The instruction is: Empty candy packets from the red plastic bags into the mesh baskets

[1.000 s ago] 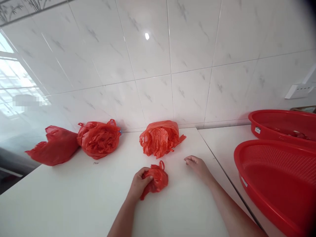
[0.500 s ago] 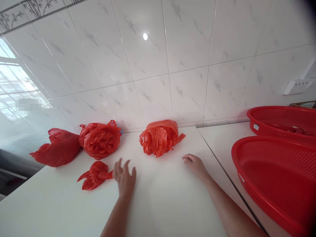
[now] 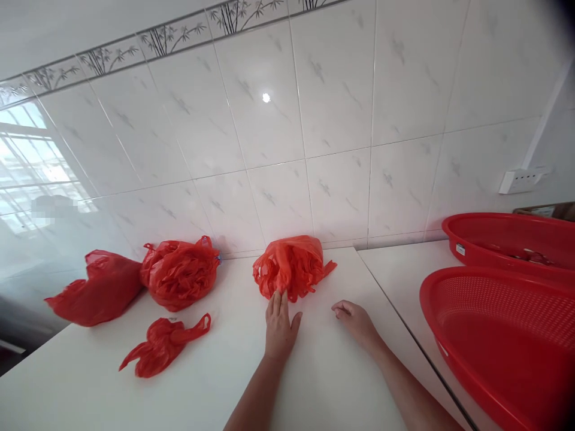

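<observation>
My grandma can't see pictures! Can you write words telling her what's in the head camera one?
A person's left hand has its fingertips at a crumpled bundle of red plastic bags on a white table, with the right hand loosely curled nearby. Three more red plastic bundles sit on the left, and two red tubs on the right.

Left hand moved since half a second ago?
Yes: the left hand has moved rightward, closer to the table seam, now at the middle red bag.
</observation>
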`<move>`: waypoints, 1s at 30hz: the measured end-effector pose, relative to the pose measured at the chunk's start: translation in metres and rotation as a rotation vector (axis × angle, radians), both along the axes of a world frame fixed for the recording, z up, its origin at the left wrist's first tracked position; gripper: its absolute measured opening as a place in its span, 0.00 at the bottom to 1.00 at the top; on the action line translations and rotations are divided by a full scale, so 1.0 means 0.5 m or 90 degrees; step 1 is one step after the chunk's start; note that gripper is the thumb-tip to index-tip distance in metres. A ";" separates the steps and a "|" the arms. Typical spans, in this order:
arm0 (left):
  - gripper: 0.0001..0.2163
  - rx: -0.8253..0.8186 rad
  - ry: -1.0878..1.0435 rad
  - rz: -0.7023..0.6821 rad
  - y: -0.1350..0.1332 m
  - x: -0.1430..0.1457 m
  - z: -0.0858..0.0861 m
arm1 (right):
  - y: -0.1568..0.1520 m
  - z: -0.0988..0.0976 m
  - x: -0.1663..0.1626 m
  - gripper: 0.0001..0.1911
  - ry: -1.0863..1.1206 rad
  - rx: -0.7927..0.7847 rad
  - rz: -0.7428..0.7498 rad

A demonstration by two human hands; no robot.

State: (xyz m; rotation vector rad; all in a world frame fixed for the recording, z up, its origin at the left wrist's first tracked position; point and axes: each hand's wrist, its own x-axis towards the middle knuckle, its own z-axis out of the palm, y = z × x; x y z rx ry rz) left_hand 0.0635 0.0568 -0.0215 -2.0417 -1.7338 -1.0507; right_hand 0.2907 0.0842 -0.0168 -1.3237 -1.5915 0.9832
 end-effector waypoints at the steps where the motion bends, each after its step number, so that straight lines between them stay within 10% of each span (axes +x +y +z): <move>1: 0.29 0.026 -0.010 0.002 -0.003 0.000 0.000 | -0.001 0.001 -0.001 0.13 0.003 -0.002 0.000; 10: 0.33 0.051 0.097 -0.202 -0.067 0.086 0.015 | -0.012 0.020 0.006 0.13 0.111 -0.018 0.071; 17: 0.32 -0.009 -0.066 -0.359 -0.113 0.161 0.021 | -0.021 0.039 0.016 0.25 0.443 -0.104 0.148; 25: 0.14 -0.050 -0.348 -0.195 -0.082 0.118 0.014 | 0.001 0.022 0.053 0.16 0.647 -0.154 0.148; 30: 0.14 -0.018 -0.252 -0.179 -0.077 0.095 0.024 | 0.008 0.015 0.070 0.17 0.615 -0.133 0.079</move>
